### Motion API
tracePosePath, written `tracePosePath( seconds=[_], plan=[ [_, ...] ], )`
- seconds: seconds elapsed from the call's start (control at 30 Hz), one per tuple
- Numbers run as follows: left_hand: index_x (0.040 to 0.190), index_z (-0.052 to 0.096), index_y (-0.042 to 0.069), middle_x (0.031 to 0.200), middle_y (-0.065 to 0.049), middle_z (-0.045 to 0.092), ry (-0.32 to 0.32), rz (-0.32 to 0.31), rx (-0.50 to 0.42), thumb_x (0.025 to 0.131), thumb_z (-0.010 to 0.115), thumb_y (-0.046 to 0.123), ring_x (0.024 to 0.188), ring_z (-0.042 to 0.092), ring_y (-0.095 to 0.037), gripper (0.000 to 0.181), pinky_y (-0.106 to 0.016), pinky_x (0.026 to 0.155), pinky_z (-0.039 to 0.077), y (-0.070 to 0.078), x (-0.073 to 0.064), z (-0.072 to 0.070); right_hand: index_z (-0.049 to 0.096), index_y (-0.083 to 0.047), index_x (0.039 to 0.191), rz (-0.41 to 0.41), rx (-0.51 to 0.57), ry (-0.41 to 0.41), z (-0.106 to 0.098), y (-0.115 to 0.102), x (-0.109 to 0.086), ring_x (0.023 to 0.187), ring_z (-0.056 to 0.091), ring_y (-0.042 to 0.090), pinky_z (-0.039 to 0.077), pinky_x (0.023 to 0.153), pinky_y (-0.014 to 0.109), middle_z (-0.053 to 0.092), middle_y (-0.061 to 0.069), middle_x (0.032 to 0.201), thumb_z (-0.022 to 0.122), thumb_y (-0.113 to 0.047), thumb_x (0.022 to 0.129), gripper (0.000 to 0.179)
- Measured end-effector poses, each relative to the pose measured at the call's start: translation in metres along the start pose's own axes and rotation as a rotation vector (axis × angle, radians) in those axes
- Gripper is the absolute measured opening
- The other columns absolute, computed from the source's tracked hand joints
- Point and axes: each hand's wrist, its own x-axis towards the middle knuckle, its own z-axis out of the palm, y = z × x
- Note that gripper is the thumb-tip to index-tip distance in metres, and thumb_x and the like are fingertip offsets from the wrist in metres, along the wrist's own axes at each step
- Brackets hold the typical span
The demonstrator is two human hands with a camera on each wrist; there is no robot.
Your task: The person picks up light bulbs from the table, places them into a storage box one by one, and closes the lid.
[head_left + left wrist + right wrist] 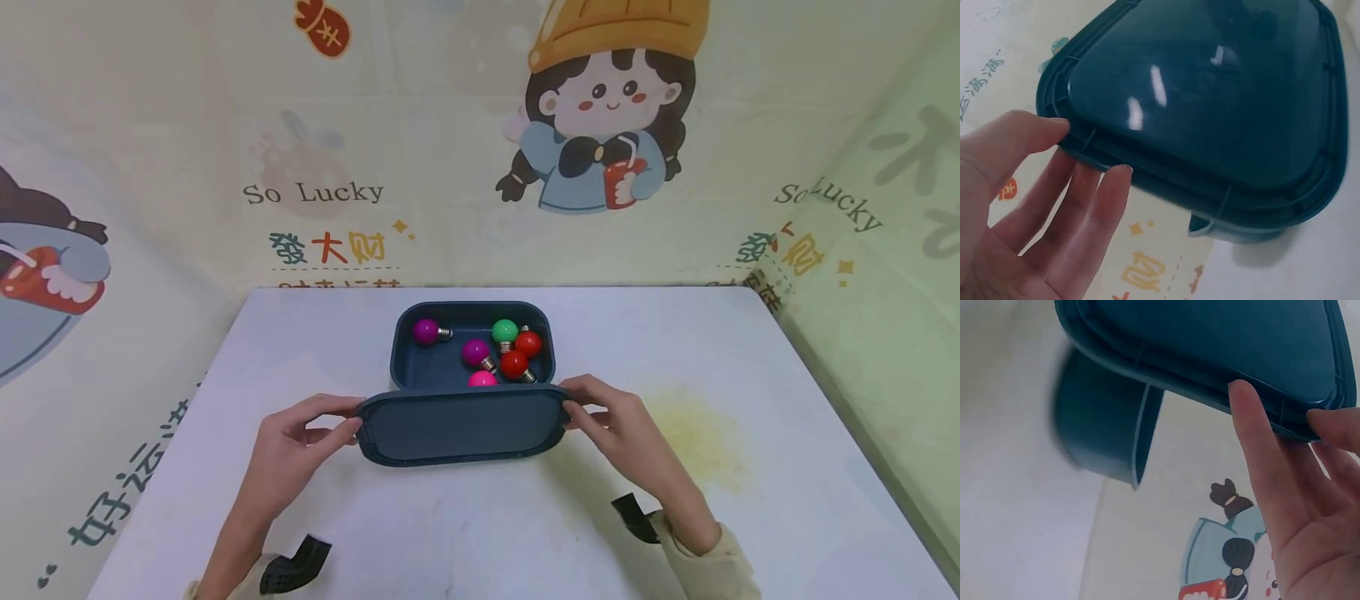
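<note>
Both hands hold a dark blue-green plastic lid (461,427), tilted up in front of a matching box (397,346). My left hand (288,450) pinches the lid's left end between thumb and fingers. At the other end, my right hand (618,429) grips the rim the same way. The lid's ribbed underside shows in both wrist views. Inside the box lie several small coloured bulbs: a purple bulb (426,332) at the left, another purple bulb (475,352), a green bulb (505,331), red bulbs (514,364) and a pink bulb (482,378) partly hidden by the lid.
The box stands near the back edge of a white table (510,533). A pale printed cloth (450,167) hangs behind and along the sides. A yellowish stain (697,437) marks the tabletop at the right.
</note>
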Motion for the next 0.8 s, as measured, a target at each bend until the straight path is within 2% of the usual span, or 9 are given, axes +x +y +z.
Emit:
tracePosePath(
  seconds=[0.07, 0.17, 0.43, 0.63, 0.8],
  plan=[
    [0.116, 0.070, -0.003, 0.103, 0.003, 0.070, 0.009, 0.039, -0.028, 0.087, 0.070, -0.007, 0.077, 0.074, -0.018, 0.029, -0.026, 0.075, 0.058, 0.001, 0.000, -0.001, 0.067, -0.006, 0.114, -0.002, 0.009, 0.019, -0.002, -0.003, 0.000, 0.089, 0.072, 0.016, 0.057, 0.075, 0.023, 0.072, 0.005, 0.103, 0.065, 0.001, 0.093, 0.022],
    [0.115, 0.069, -0.005, 0.104, 0.000, 0.071, 0.018, 0.061, -0.073, 0.086, 0.069, -0.010, 0.081, 0.074, -0.017, 0.029, -0.026, 0.078, 0.057, 0.002, 0.001, -0.003, 0.069, -0.008, 0.111, 0.000, 0.026, 0.044, -0.005, -0.006, 0.001, 0.086, 0.072, 0.016, 0.057, 0.076, 0.023, 0.072, 0.003, 0.100, 0.066, -0.002, 0.093, 0.019],
    [0.113, 0.070, -0.006, 0.104, -0.003, 0.072, 0.027, 0.050, -0.113, 0.086, 0.070, -0.008, 0.088, 0.072, -0.015, 0.027, -0.024, 0.081, 0.056, 0.009, 0.002, -0.005, 0.071, -0.011, 0.107, -0.001, 0.099, 0.045, -0.014, -0.010, 0.000, 0.088, 0.070, 0.014, 0.057, 0.081, 0.025, 0.073, 0.005, 0.101, 0.069, -0.008, 0.093, 0.015],
    [0.110, 0.071, -0.007, 0.104, -0.002, 0.072, 0.035, 0.034, -0.127, 0.086, 0.070, -0.008, 0.095, 0.068, -0.014, 0.024, -0.023, 0.082, 0.056, 0.010, 0.003, -0.005, 0.072, -0.012, 0.107, 0.043, 0.139, 0.019, -0.017, -0.009, 0.000, 0.093, 0.067, 0.014, 0.056, 0.084, 0.027, 0.072, 0.006, 0.102, 0.072, -0.012, 0.091, 0.016],
    [0.110, 0.071, -0.007, 0.104, 0.000, 0.072, 0.036, 0.033, -0.111, 0.086, 0.071, -0.007, 0.096, 0.067, -0.014, 0.024, -0.023, 0.081, 0.056, 0.010, 0.002, -0.004, 0.072, -0.009, 0.108, 0.077, 0.158, 0.013, -0.019, -0.008, 0.001, 0.092, 0.070, 0.016, 0.054, 0.088, 0.026, 0.073, 0.004, 0.102, 0.064, -0.013, 0.097, 0.014]
  ],
)
